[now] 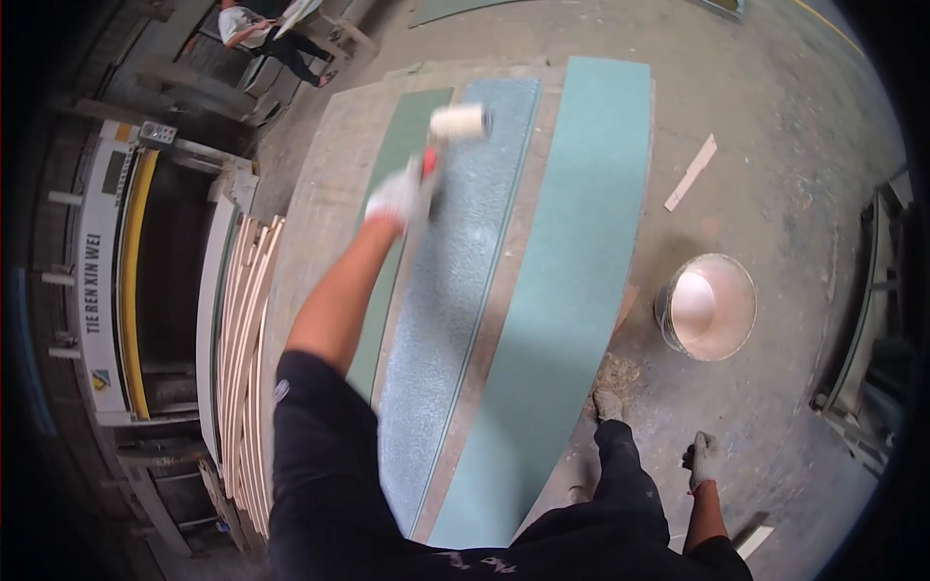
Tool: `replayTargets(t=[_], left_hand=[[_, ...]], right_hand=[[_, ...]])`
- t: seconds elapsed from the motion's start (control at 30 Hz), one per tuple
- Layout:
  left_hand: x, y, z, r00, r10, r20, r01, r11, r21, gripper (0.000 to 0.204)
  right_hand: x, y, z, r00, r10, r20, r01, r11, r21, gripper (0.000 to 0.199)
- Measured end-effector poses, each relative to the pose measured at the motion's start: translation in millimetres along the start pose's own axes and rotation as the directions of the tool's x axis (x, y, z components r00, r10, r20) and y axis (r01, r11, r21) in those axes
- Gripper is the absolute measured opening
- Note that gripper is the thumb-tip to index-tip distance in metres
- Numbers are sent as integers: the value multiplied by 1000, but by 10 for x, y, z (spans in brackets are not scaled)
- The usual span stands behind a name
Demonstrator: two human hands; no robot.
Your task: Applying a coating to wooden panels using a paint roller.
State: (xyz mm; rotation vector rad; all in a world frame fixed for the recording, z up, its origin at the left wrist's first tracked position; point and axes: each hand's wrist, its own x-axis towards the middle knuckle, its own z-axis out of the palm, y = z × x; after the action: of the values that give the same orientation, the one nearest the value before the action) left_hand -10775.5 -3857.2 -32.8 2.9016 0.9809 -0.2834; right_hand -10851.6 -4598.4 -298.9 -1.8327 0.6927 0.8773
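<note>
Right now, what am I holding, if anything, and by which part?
Your left hand holds a paint roller by its handle. Whether your gloved right hand holds anything cannot be told.

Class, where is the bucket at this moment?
In the head view, the bucket stands on the floor at right, beyond the right hand and right of the turquoise board.

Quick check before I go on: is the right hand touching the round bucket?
Apart. The head view shows it: the gloved right hand is below the bucket in the picture, with a stretch of floor visible between them.
</note>
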Motion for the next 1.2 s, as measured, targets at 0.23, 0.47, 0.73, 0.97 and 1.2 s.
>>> replayTargets(t=[0.23, 0.47, 0.73, 0.97, 1.2], left_hand=[[234, 715, -31, 999, -47, 9, 48, 991, -128, 45], [-2749, -295, 217, 978, 87, 189, -102, 992, 71, 43], [-7365, -1843, 799, 927, -167, 336, 147, 986, 84, 52], [-12010, -2333, 1213, 703, -533, 472, 517, 838, 176, 54], [-13810, -2523, 1462, 626, -619, 474, 602, 770, 210, 60]], right_hand=[[-239, 1040, -490, 979, 137, -149, -145, 989, -40, 36], [-184, 1328, 111, 977, 23, 214, -3, 996, -90, 30], [-1265, 1479, 955, 873, -328, 362, 365, 930, -37, 24], [-2082, 3632, 90, 914, -81, 397, 260, 869, -421, 24], [-2643, 4229, -333, 947, -71, 314, 182, 923, -338, 30]])
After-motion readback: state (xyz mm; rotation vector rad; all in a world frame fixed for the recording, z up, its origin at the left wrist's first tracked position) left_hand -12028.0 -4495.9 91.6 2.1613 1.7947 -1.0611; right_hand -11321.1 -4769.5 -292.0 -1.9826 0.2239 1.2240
